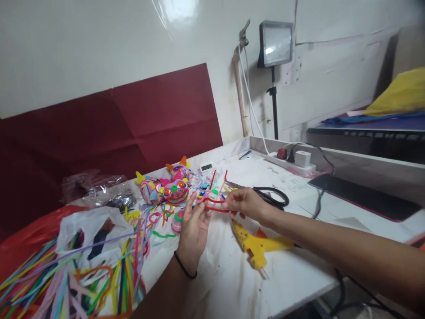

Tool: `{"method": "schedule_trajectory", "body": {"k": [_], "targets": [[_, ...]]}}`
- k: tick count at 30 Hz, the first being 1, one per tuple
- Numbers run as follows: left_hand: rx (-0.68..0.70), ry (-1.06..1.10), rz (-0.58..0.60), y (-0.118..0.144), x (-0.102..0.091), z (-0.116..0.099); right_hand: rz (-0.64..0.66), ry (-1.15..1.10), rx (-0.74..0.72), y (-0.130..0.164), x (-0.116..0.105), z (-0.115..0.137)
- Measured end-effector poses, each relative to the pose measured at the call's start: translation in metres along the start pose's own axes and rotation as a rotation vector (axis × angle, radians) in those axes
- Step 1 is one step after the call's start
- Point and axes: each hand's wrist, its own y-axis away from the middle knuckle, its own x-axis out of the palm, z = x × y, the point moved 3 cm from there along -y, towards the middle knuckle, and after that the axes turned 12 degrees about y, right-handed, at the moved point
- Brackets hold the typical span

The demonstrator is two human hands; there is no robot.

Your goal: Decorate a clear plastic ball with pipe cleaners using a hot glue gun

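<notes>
While left hand (195,232) slants upward, right hand (247,204) pinches red strip (215,201)

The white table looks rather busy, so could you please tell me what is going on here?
A person's left hand and right hand hold a red fuzzy strip between them, above the white table. A yellow glue gun lies near the right hand, with black-handled scissors just beyond. Colorful figures sit past the left hand.

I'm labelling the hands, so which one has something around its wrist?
The left hand: a black band circles its wrist; the right hand shows none.
</notes>
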Motion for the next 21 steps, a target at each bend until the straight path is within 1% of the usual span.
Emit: {"method": "schedule_trajectory", "body": {"k": [5, 11, 15, 21], "targets": [[-0.016, 0.060, -0.029, 0.003, 0.002, 0.000, -0.036, -0.084, 0.017, -0.002, 0.000, 0.000], [-0.024, 0.079, -0.047, 0.005, 0.006, -0.005, -0.016, -0.204, 0.006, -0.002, 0.000, 0.007], [-0.008, 0.082, -0.046, 0.007, 0.011, -0.010, -0.025, -0.247, -0.050, -0.005, -0.002, 0.011], [0.012, 0.131, -0.063, 0.010, 0.023, -0.018, -0.111, -0.283, -0.168, -0.011, -0.008, 0.018]]}}
